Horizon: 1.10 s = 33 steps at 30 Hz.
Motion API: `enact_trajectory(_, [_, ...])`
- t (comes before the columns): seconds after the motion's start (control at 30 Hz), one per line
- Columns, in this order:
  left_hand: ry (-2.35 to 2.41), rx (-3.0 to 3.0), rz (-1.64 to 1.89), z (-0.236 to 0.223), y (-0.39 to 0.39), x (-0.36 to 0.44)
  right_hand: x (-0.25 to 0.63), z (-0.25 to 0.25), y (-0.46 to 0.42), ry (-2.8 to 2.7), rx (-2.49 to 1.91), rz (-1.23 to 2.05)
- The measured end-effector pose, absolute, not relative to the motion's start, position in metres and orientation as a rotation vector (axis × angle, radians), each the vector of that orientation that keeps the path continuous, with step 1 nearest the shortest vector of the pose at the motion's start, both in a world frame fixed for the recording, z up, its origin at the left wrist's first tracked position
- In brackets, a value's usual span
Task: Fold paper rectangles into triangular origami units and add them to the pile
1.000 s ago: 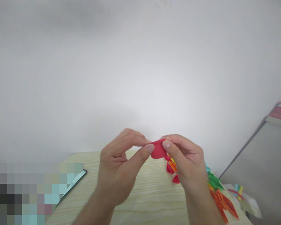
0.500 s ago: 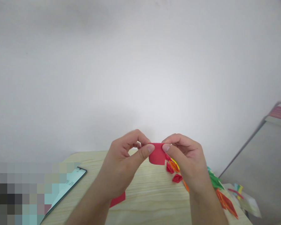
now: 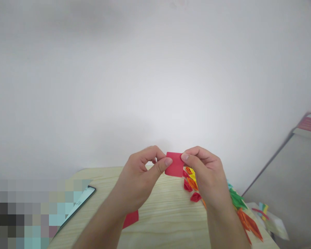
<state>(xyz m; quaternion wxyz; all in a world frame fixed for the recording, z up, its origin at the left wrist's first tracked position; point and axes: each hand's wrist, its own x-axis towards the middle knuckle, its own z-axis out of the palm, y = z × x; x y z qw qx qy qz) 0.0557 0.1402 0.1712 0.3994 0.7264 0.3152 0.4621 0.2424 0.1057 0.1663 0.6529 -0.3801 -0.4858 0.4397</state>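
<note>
A small piece of red paper [image 3: 175, 165] is held up above the table between my two hands. My left hand [image 3: 142, 176] pinches its left edge between thumb and finger. On the opposite side, my right hand [image 3: 206, 173] grips the upper right edge the same way. The paper looks folded, with a straight edge along its top. Another red paper [image 3: 131, 219] lies on the table, partly hidden by my left forearm. Beyond my right hand are small folded red paper pieces [image 3: 196, 197], along with orange and yellow ones.
The pale wooden table [image 3: 166, 221] stands against a white wall. A phone [image 3: 79, 205], partly covered by a blurred patch, lies at left. Green folded paper [image 3: 237, 199] and orange folded paper [image 3: 250, 224] sit near the right edge. A plastic bag [image 3: 276, 224] with coloured strips is beyond it.
The red paper has tilted, so its top edge now stands higher and more of its face shows. My left hand has shifted slightly right; both hands keep their pinch.
</note>
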Motion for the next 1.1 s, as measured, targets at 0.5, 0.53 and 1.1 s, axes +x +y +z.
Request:
enact_trajectory(0.5, [0.792, 2.151, 1.293, 0.1752, 0.1347, 0.0613, 0.2462, 0.164, 0.1111, -1.053, -0.78, 1.02])
enact_trajectory(0.53, [0.802, 2.181, 1.314, 0.1742, 0.1347, 0.0617, 0.2456, 0.1634, 0.1113, -1.049, -0.78, 1.025])
enact_trajectory(1.1, [0.739, 2.19, 1.254, 0.1731, 0.1391, 0.0574, 0.25, 0.1648, 0.1151, -1.117, -0.819, 1.024])
